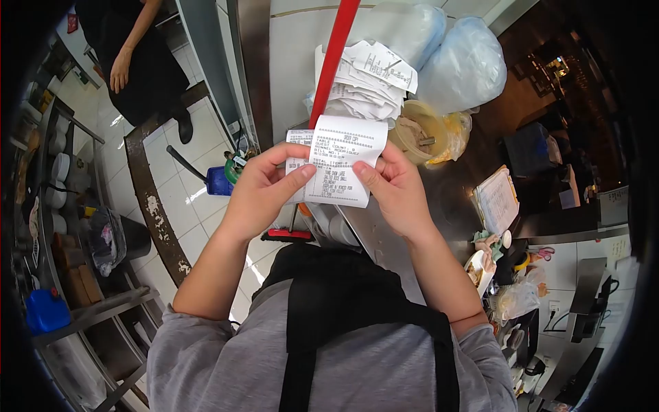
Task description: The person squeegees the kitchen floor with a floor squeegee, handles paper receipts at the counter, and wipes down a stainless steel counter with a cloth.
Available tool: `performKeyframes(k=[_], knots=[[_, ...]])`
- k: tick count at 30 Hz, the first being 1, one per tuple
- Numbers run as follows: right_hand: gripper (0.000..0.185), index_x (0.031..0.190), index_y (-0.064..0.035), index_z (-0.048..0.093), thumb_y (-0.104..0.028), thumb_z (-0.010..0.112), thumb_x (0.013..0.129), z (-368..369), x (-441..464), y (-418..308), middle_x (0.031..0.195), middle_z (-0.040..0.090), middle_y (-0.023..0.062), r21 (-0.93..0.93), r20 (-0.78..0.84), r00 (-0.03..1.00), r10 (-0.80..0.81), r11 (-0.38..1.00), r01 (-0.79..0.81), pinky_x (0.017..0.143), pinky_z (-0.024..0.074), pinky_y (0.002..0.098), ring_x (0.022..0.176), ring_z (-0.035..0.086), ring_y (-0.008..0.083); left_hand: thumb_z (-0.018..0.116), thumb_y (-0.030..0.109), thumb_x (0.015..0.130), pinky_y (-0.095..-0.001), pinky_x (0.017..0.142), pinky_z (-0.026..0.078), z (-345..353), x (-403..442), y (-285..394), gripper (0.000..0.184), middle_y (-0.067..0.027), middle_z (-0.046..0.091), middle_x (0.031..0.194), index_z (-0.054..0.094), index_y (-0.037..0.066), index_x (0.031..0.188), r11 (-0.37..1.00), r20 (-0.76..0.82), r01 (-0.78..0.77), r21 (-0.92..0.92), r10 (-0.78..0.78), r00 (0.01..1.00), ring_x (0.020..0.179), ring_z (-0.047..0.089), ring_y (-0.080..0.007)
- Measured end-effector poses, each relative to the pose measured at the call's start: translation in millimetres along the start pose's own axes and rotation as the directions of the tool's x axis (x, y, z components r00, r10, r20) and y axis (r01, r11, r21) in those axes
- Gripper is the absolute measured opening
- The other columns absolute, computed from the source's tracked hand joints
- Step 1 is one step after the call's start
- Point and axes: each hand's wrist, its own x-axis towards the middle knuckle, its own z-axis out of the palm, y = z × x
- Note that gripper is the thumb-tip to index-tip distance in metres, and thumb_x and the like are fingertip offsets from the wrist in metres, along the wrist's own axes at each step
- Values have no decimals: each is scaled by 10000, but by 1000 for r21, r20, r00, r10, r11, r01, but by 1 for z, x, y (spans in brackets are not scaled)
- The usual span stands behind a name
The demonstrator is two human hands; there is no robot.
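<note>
In front of my chest I hold a printed order receipt with both hands. My left hand pinches its left edge, thumb on top and fingers behind. A second printed slip shows partly behind it on the left. My right hand grips the right edge, its thumb pressed on the print. The receipt's top end curls. Just beyond it lies a pile of used receipts, next to a red pole that slants past them.
A tub with brownish contents and filled plastic bags sit beyond my right hand. A clipboard of papers lies on the counter at right. Another person stands at upper left. A blue dustpan and red broom head are on the floor.
</note>
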Motion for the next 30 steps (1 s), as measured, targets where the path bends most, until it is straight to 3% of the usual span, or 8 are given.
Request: performKeyframes(k=[5, 8, 11, 14, 16, 18, 21, 30], knots=[[249, 1144, 31, 590, -73, 569, 919, 3, 3, 15, 1067, 648, 80, -312, -59, 977, -205, 933, 177, 874, 472, 273, 998, 581, 120, 574, 59, 916, -228, 784, 491, 5, 2, -7, 177, -34, 634, 1010, 568, 16, 1088, 998, -4, -3, -55, 3, 1000, 886, 596, -72], [216, 1098, 16, 640, -80, 573, 917, 3, -1, 8, 1054, 654, 67, 39, 28, 996, 90, 995, -91, 879, 456, 260, 973, 580, 104, 562, 66, 924, -225, 795, 478, -1, 1, -10, 150, -21, 627, 1017, 576, 29, 1069, 992, 65, -40, -116, 47, 997, 901, 581, -66], [212, 1090, 5, 656, -85, 576, 915, -1, 1, 6, 1044, 658, 61, -83, 5, 1000, -6, 997, 6, 847, 454, 234, 942, 581, 92, 538, 90, 933, -234, 821, 445, -32, -5, -4, 82, -2, 601, 995, 570, 66, 1004, 992, -211, -110, 56, 119, 970, 948, 545, -68], [189, 1059, 3, 669, -69, 580, 909, -15, 0, -3, 1031, 655, 51, -37, -96, 995, 12, 999, -16, 827, 448, 220, 937, 575, 79, 495, 106, 946, -327, 841, 516, -143, -15, 17, 138, -87, 565, 1061, 492, 27, 1059, 890, -614, -452, 66, 393, 685, 960, 594, -174], [189, 1061, 15, 662, -40, 575, 903, -27, -3, -5, 1038, 652, 64, -83, -123, 992, -28, 996, 18, 849, 443, 238, 961, 570, 91, 428, 84, 960, -373, 879, 500, -246, -48, 29, 224, -170, 592, 1120, 502, -57, 1117, 839, -811, -450, 305, 477, 339, 1023, 607, -261], [225, 1100, 19, 638, 16, 568, 886, -37, -6, -8, 1072, 639, 75, -152, -135, 988, -75, 987, 54, 864, 436, 247, 990, 560, 94, 439, 12, 926, -386, 815, 533, -360, -101, 25, 205, -197, 595, 1097, 499, -90, 1093, 765, -792, -364, 532, 601, 106, 976, 625, -279], [345, 1218, -7, 576, 53, 528, 882, -41, -7, -11, 1152, 601, 51, -110, -120, 987, -110, 989, 97, 880, 441, 238, 1014, 561, 83, 440, -2, 928, -418, 912, 498, -358, -139, 34, 318, -194, 530, 1216, 400, -15, 1243, 676, -735, -321, 663, 669, -111, 1072, 573, -315], [623, 1432, -34, 321, 145, 433, 845, -44, -16, -8, 1442, 363, 82, -161, -113, 965, -235, 963, 216, 985, 349, 232, 1206, 457, 104, 453, 23, 938, -426, 892, 522, -366, -215, 19, 409, -224, 474, 1293, 321, 38, 1325, 705, -776, -335, 625, 608, -169, 1130, 542, -350]])
